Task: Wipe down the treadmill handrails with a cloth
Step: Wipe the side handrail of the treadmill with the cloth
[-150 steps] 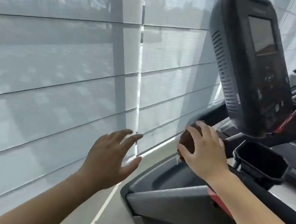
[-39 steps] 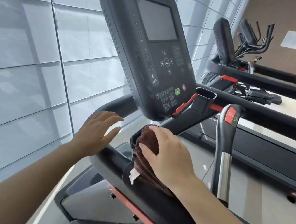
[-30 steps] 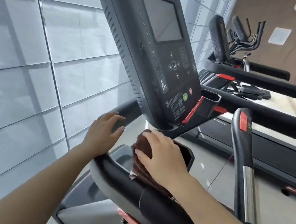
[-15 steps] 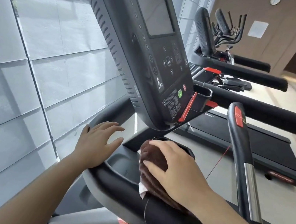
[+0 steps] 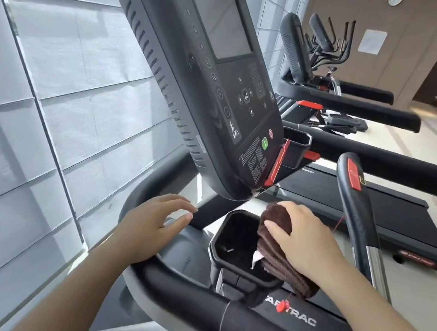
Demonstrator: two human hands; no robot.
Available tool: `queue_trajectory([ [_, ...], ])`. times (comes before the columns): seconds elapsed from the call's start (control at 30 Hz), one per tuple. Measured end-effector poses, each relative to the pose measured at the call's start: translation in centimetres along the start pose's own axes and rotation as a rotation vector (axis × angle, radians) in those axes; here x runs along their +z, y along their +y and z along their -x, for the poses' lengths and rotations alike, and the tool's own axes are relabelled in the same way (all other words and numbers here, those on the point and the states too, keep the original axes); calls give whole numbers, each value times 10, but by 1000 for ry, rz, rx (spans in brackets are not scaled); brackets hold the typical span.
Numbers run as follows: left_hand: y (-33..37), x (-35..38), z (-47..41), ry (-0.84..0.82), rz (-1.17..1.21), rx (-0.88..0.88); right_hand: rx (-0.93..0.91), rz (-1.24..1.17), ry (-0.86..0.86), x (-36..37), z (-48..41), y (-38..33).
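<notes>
My right hand (image 5: 303, 243) presses the folded brown ribbed cloth (image 5: 280, 256) beside the black cupholder (image 5: 238, 250); left hand (image 5: 148, 228) open, steadying the padded black handrail (image 5: 190, 298). Most rail length looks unwiped.

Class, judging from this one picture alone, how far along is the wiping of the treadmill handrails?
Done: nothing shows as finished; no handrail looks visibly wiped. In hand: the right hand presses the brown cloth on the rim of the black cup holder, while the left hand rests open on the curved left handrail. Left: the upright grip stands untouched.
</notes>
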State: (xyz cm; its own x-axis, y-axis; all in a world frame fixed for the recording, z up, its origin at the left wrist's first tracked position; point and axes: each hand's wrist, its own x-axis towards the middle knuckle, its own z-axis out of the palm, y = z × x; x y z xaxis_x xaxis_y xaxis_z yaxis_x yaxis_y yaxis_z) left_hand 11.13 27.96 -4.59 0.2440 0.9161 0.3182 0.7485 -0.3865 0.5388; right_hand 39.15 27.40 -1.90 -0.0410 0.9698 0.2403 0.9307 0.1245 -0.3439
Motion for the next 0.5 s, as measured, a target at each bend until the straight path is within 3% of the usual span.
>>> queue_trajectory([
  [0.27,3,3,-2,-42,-40,-12,-8,-21,-60,7,-14,-17],
  [0.5,3,3,-4,-23,28,23,122,-97,43,5,13,-5],
])
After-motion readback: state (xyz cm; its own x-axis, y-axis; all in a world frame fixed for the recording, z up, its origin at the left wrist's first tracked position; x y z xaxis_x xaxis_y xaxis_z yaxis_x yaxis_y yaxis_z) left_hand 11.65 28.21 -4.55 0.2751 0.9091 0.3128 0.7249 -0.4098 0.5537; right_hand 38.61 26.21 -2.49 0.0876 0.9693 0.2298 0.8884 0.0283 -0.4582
